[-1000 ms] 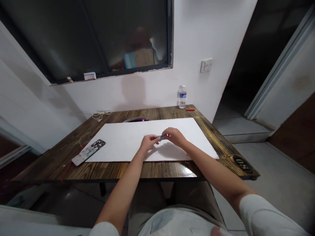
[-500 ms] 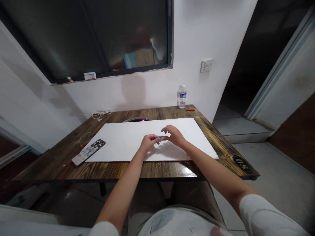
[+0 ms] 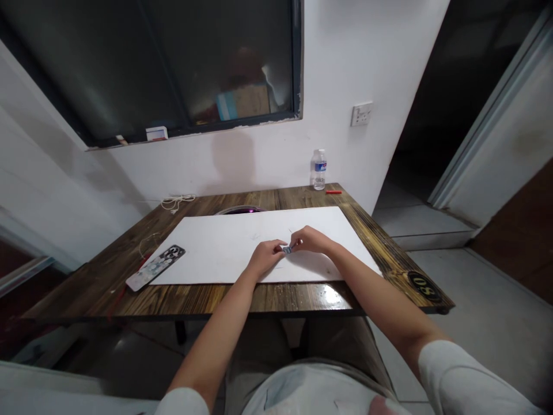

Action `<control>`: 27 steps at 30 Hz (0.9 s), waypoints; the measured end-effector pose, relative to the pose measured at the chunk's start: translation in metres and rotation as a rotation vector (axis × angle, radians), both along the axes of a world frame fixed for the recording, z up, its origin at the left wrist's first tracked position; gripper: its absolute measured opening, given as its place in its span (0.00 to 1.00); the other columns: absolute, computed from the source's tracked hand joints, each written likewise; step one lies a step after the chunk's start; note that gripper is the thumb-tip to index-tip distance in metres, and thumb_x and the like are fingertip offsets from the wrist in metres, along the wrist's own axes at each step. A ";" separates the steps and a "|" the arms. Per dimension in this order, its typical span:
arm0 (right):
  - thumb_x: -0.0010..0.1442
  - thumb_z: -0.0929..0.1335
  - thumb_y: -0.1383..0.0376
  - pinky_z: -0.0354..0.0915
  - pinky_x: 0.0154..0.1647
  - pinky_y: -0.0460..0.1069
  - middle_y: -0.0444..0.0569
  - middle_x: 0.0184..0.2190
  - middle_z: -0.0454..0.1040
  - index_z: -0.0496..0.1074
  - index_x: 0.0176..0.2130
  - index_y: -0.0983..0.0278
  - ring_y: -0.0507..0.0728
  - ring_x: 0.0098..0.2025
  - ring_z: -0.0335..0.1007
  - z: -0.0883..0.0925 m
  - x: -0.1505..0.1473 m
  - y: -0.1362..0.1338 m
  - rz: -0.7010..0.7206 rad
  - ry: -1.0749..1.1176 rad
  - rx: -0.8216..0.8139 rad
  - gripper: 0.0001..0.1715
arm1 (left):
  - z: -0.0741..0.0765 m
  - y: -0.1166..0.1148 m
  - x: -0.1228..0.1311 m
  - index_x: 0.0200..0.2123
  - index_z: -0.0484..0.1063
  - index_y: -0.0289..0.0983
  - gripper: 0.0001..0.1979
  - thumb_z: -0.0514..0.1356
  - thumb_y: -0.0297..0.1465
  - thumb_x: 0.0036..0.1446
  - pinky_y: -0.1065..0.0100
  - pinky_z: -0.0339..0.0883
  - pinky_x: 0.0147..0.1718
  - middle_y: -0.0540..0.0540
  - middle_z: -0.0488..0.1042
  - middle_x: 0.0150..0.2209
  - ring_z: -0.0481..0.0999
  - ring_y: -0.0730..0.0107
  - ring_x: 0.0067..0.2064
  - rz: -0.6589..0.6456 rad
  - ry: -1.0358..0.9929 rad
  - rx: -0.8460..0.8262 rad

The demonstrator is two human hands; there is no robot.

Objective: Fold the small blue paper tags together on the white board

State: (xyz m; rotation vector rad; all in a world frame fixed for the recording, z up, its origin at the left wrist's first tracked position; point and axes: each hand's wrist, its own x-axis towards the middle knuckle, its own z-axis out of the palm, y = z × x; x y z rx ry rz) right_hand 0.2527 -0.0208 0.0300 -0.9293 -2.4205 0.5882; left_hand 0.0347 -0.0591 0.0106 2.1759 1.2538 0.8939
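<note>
Between my two hands is a small blue-and-white piece [image 3: 287, 249], too small to name, low over a white board [image 3: 216, 248]. From its left side my left hand [image 3: 265, 256] pinches it with thumb and fingertips. My right hand [image 3: 309, 239] is closed on its right end, fingers bent downward. Part of the piece is hidden by the fingertips. Faint thin dark marks show on the board near the hands.
A phone in a patterned case [image 3: 156, 268] lies over the board's left edge. On the wooden table [image 3: 298, 199] stand a water bottle [image 3: 319, 168], a red pen-like stick [image 3: 333, 192], a coiled white cable [image 3: 177, 202] and a round shiny dish-like object [image 3: 239, 210] partly behind the board.
Both hands have moved slightly lower toward the board with the small piece. My right hand's raised fingers have curled down onto it.
</note>
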 end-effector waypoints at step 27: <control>0.44 0.74 0.71 0.59 0.29 0.44 0.42 0.23 0.78 0.78 0.26 0.65 0.52 0.28 0.70 -0.004 -0.001 0.003 -0.024 0.004 -0.148 0.04 | -0.003 0.004 0.000 0.28 0.79 0.40 0.01 0.68 0.29 0.48 0.67 0.62 0.36 0.48 0.79 0.29 0.74 0.66 0.33 -0.043 0.044 0.029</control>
